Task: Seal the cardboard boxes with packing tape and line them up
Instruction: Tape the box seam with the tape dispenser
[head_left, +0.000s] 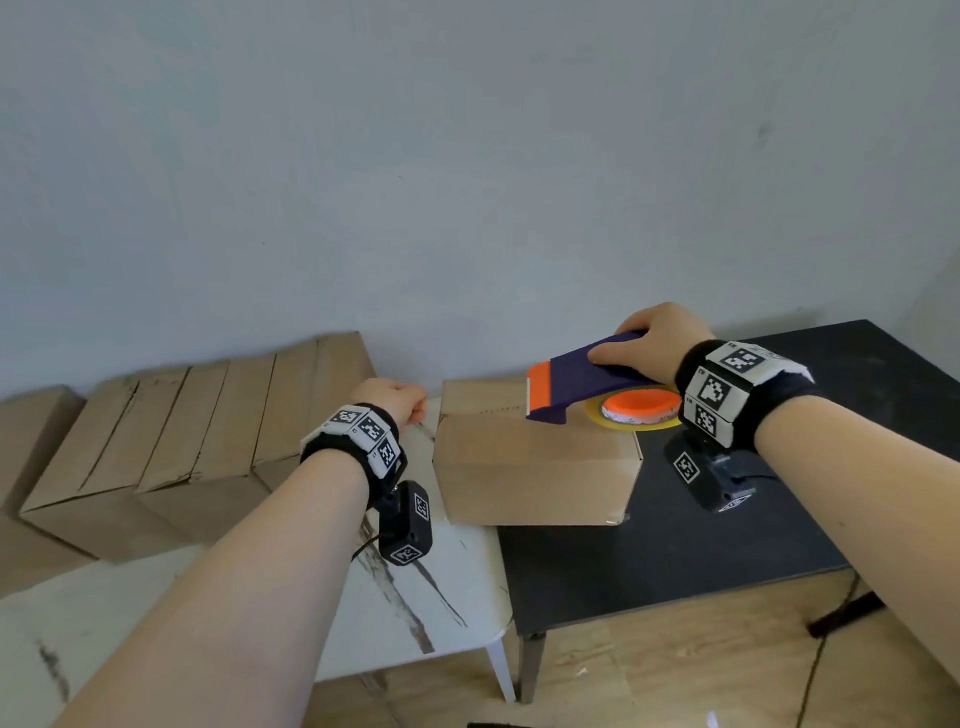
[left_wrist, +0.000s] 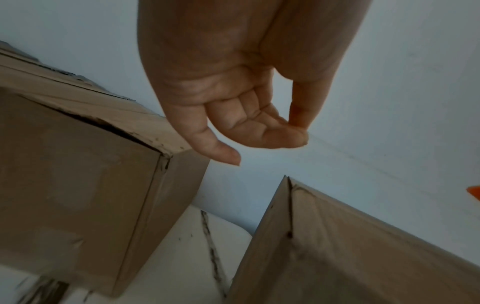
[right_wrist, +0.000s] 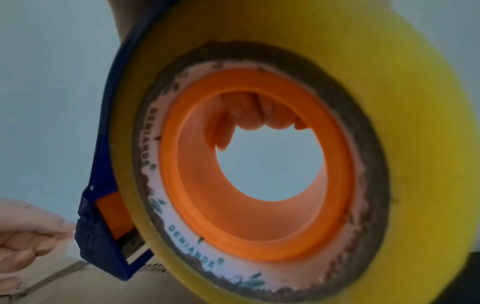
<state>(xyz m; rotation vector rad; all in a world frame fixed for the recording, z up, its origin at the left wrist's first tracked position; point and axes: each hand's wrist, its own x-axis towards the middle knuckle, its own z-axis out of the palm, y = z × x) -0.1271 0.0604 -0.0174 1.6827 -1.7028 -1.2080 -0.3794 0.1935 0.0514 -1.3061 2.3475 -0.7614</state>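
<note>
Head view: the right hand (head_left: 657, 343) grips a blue-and-orange tape dispenser (head_left: 582, 382) above a closed cardboard box (head_left: 535, 462) that straddles the white marble table (head_left: 415, 597) and the black table (head_left: 675, 561). A row of boxes (head_left: 171, 441) lines the wall.

Left wrist view: the left hand (left_wrist: 233, 115) hangs loosely curled, holding nothing, between two boxes.

Right wrist view: fingers (right_wrist: 249, 115) curl inside the orange hub of the yellow tape roll (right_wrist: 402, 144).
</note>
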